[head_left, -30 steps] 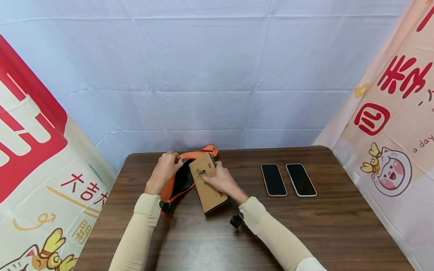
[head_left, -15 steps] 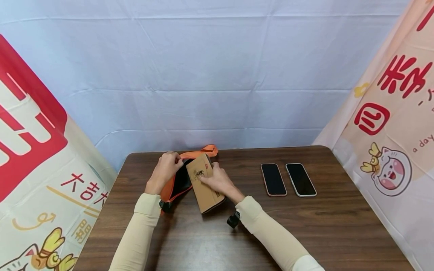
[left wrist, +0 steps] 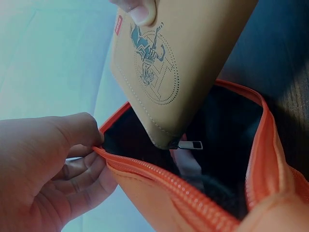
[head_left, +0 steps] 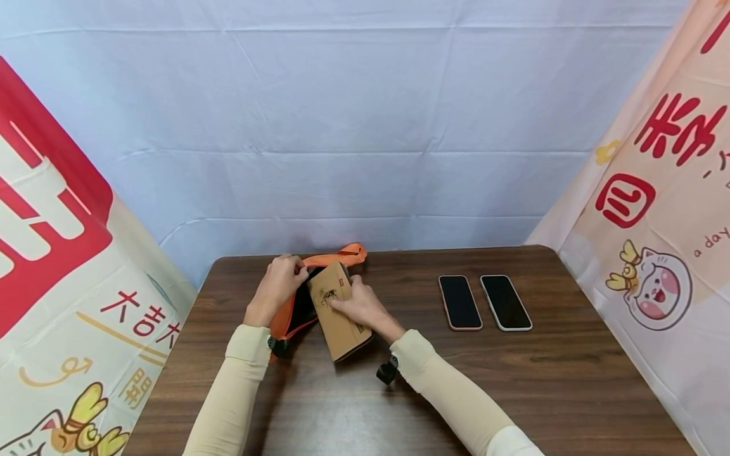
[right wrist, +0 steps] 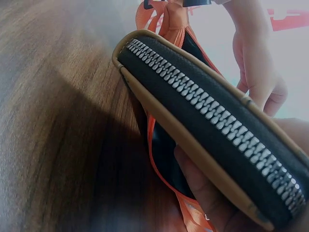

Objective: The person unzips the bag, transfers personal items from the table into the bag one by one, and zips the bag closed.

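- The tan wallet [head_left: 338,311] lies slanted at the table's [head_left: 513,380] far left, one corner dipping into the orange pouch [head_left: 288,316].
- Only the right-wrist view shows its silver zipper along a dark edge; the left-wrist view shows its stitched leather face with a perforated emblem.
- The right hand [head_left: 360,308] grips the wallet, fingers curled around it.
- The left hand [head_left: 279,285] pinches the pouch's zippered rim open.
- Two phones [head_left: 485,302] lie well apart, on the right.

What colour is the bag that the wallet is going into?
The bag is orange with a black inside, seen best in the left wrist view.
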A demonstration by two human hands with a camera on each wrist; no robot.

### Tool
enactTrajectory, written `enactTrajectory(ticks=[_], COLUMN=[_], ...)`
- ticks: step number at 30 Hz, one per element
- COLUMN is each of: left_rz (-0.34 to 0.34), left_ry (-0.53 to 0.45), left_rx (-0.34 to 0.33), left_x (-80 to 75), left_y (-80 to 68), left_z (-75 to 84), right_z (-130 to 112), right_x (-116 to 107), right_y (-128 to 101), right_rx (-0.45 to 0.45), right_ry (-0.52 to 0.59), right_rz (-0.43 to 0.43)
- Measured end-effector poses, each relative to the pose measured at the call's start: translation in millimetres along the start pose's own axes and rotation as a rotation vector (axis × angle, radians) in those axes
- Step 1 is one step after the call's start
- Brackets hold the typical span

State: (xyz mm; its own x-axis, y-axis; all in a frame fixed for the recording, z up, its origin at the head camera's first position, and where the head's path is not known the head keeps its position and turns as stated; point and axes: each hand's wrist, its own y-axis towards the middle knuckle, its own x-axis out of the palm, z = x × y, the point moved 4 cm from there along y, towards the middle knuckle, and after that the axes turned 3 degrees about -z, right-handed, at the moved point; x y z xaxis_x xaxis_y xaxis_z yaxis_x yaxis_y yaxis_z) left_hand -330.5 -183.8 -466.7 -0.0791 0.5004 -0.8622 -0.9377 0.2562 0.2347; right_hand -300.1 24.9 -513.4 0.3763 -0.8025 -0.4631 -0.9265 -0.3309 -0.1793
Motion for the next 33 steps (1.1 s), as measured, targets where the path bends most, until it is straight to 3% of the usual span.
enactTrajectory(ticks=[6, 24, 33], left_rz=[0.002, -0.019, 0.003], left_ry=[0.001, -0.008, 0.002], left_rx=[0.001, -0.012, -0.002], left_x=[0.8, 1.0, 0.6], left_y=[0.3, 0.9, -0.1], left_z=[-0.7, -0.2, 0.5], right_z=[-1.2, -0.4, -3.2], right_x=[3.6, 14.2, 22.2], right_y=[2.6, 5.7, 9.0], right_rx=[0.025, 0.026, 0.043], right_ry=[-0.034, -0.01, 0.014], right_rz=[0.006, -0.042, -0.056])
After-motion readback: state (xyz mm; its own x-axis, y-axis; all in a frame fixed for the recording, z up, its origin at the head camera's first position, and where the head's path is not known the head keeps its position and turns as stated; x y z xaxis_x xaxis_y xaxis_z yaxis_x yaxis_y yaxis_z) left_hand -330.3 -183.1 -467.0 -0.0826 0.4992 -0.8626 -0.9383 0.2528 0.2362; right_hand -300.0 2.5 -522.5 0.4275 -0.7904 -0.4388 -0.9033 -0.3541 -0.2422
